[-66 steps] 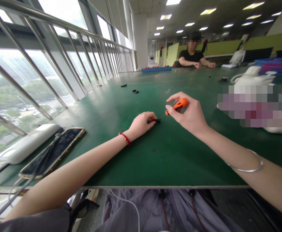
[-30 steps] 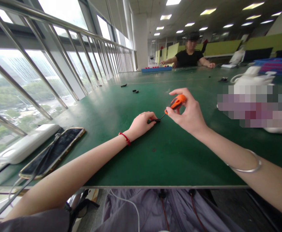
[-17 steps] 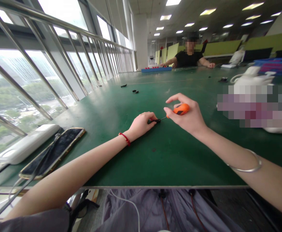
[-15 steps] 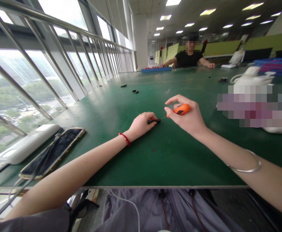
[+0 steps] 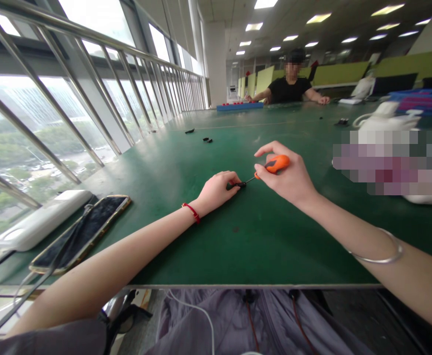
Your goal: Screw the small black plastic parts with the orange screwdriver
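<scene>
Low on the green table [image 5: 216,246], my left hand [image 5: 218,190] pinches a small black part [image 5: 241,185] between thumb and fingers. Most of that part is covered by my fingertips, so its kind does not show. My right hand [image 5: 288,175] holds a screwdriver [image 5: 279,161] with an orange and dark handle, the thumb lying along it and the index finger arched above. Its thin shaft slants down to the left, and the tip meets the black part; the exact contact point is too small to make out.
Several small black pieces [image 5: 207,140] lie farther back. At left are a phone [image 5: 86,234], a cable and a white device [image 5: 46,217]. White objects [image 5: 382,121], partly blurred out, stand at right. Across the table sits a person [image 5: 289,91] near a blue strip with red knobs [image 5: 240,106].
The screwdriver's handle has risen slightly and tilts more steeply, my right hand shifting a little with it. My left hand and the black part stay in place.
</scene>
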### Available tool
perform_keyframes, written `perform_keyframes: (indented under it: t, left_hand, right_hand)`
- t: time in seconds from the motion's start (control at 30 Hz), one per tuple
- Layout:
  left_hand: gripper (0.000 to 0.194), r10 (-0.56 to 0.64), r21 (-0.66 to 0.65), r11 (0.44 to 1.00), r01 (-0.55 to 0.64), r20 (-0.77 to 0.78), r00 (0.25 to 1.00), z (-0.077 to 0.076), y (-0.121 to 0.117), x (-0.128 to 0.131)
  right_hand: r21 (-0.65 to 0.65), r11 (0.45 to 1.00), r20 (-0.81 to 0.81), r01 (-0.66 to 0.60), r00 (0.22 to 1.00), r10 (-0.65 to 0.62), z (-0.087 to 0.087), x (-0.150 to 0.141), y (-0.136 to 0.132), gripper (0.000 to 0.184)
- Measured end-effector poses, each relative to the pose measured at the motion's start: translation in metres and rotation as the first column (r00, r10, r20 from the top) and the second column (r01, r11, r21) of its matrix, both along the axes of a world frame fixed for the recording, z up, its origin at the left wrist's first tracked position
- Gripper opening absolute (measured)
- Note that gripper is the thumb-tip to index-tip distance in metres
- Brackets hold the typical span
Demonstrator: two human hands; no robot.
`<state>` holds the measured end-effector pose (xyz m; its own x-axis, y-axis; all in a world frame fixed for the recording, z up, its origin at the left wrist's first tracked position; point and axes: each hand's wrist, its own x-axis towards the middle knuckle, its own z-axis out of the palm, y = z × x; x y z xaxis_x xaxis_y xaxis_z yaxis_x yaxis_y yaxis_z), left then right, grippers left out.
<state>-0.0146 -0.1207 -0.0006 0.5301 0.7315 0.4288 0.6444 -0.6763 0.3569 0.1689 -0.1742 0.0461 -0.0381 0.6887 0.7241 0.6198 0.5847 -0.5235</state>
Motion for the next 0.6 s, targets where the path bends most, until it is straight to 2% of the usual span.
perform_keyframes:
  t: [0.07, 0.2, 0.33, 0.43, 0.53, 0.6]
  left_hand:
    - [0.010, 0.012, 0.007, 1.000, -0.012, 0.000, 1.000, 0.0001, -0.0003, 0.0003]
    - [0.013, 0.060, -0.009, 0.998, -0.060, 0.010, 0.998, 0.0014, -0.0021, 0.0015]
    - [0.025, -0.006, -0.077, 0.997, 0.010, 0.050, 0.999, 0.0037, -0.0057, 0.0022]
    - [0.019, -0.028, 0.001, 1.000, 0.028, 0.045, 0.999, 0.0038, -0.0063, 0.0018]
    - [0.027, -0.037, 0.118, 0.992, 0.040, -0.026, 0.999, 0.0025, -0.0041, 0.0012]
    - [0.032, -0.079, 0.131, 0.987, 0.089, -0.081, 0.994, 0.0019, -0.0024, 0.0010]
  right_hand:
    - [0.001, 1.000, 0.008, -0.001, 1.000, 0.001, 0.0001, 0.0016, 0.0013, 0.006]
    - [0.047, 0.999, -0.030, 0.026, 0.999, -0.024, 0.0001, 0.0040, 0.0034, 0.010]
    - [0.039, 0.998, -0.025, 0.059, 0.998, -0.058, -0.0017, 0.0038, 0.0041, 0.011]
    - [0.026, 0.997, -0.028, 0.067, 0.997, -0.066, -0.0028, 0.0031, 0.0041, 0.012]
    - [0.033, 0.998, -0.044, 0.049, 0.998, -0.048, -0.0022, 0.0030, 0.0036, 0.013]
    - [0.034, 0.999, -0.056, 0.028, 0.998, -0.026, -0.0014, 0.0030, 0.0031, 0.015]
